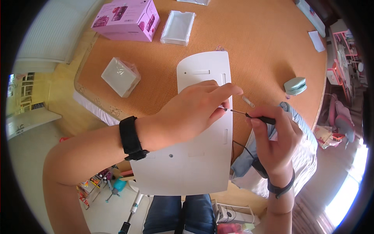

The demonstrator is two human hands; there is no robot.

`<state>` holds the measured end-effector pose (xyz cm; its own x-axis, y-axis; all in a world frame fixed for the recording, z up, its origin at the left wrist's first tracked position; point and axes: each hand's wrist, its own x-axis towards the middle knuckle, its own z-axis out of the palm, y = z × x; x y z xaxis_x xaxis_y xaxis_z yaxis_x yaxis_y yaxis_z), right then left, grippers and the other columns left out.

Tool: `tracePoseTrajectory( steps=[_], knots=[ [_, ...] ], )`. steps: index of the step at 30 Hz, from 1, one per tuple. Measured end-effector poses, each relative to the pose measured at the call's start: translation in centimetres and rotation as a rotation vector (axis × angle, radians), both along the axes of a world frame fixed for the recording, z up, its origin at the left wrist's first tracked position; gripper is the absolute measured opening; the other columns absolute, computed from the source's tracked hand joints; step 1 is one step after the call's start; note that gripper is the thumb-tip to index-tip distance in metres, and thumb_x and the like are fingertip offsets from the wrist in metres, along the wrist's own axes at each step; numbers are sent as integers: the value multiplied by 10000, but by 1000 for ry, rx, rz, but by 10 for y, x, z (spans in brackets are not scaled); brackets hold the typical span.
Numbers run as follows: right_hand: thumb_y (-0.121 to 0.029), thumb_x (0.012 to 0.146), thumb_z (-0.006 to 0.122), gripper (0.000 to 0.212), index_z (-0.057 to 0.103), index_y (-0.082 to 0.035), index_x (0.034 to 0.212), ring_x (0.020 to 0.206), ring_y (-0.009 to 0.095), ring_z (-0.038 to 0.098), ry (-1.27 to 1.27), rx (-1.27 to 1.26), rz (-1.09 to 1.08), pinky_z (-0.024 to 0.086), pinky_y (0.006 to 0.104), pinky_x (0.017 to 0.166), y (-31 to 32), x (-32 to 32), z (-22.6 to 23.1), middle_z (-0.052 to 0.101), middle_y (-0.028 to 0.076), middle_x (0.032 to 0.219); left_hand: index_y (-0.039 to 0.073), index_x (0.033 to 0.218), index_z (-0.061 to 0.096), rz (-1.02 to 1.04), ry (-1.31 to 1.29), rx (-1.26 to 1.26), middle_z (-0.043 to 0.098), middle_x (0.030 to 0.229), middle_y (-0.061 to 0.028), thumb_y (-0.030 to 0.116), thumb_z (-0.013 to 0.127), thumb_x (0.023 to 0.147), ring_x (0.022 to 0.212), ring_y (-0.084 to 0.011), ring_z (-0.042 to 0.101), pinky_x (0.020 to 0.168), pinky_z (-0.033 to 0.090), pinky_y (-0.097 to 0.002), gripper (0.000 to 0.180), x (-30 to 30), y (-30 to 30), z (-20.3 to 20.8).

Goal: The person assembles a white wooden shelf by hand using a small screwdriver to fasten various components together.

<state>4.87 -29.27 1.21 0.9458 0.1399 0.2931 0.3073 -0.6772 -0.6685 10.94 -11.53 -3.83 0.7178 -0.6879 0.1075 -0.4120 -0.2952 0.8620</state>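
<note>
A white panel (183, 177) with slots and small holes lies before me, its near end reaching over the edge toward my lap. My left hand (187, 111) is above its right side, index finger stretched forward, thumb and another finger closed round a small dark piece too small to name. In my right hand (277, 142) is a thin screwdriver (267, 119) with a black handle, held between thumb and fingers. Its tip points left at the small dark piece, with a slight gap between them. A small clear tube-like piece (248, 101) lies just beyond the screwdriver.
A pink box (126, 19), a white tray (178, 27) and a plastic-wrapped white block (120, 77) rest on the brown woven mat (253, 43). At the right are a pale green case (295, 85) and a bundle of blue and white cloth (304, 156).
</note>
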Motion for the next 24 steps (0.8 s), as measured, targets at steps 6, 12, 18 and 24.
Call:
tracePoseTrajectory(
  steps=[6, 12, 18, 24],
  knots=[
    [19, 727, 660, 113, 592, -3, 813, 561, 229, 601, 14, -52, 6, 462, 283, 523, 7, 4, -6, 612, 117, 675, 117, 1146, 495, 21, -14, -35, 589, 823, -41, -60, 600, 747, 772, -213, 606, 681, 523, -309, 449, -3, -3, -9],
    [10, 730, 664, 104, 595, -8, 806, 556, 225, 601, -23, -86, 0, 459, 280, 517, 8, 5, -12, 612, 105, 657, 105, 1068, 494, 32, -26, -61, 583, 799, -46, -52, 610, 732, 737, -223, 600, 643, 491, -318, 389, -3, -5, -12],
    [-9, 746, 668, 93, 598, -13, 808, 552, 219, 599, 2, -56, -39, 450, 275, 504, 8, 4, -14, 611, 100, 653, 104, 1050, 489, 41, -44, -55, 583, 775, -41, -48, 612, 726, 723, -222, 599, 627, 484, -318, 378, -2, -5, -12],
    [-4, 739, 673, 102, 601, -15, 809, 546, 210, 596, -37, -151, 8, 441, 268, 489, 7, 7, -12, 613, 94, 653, 97, 1027, 484, 45, -71, -87, 583, 765, -45, -47, 612, 717, 695, -230, 597, 608, 474, -327, 366, -1, -9, -16]
  ],
)
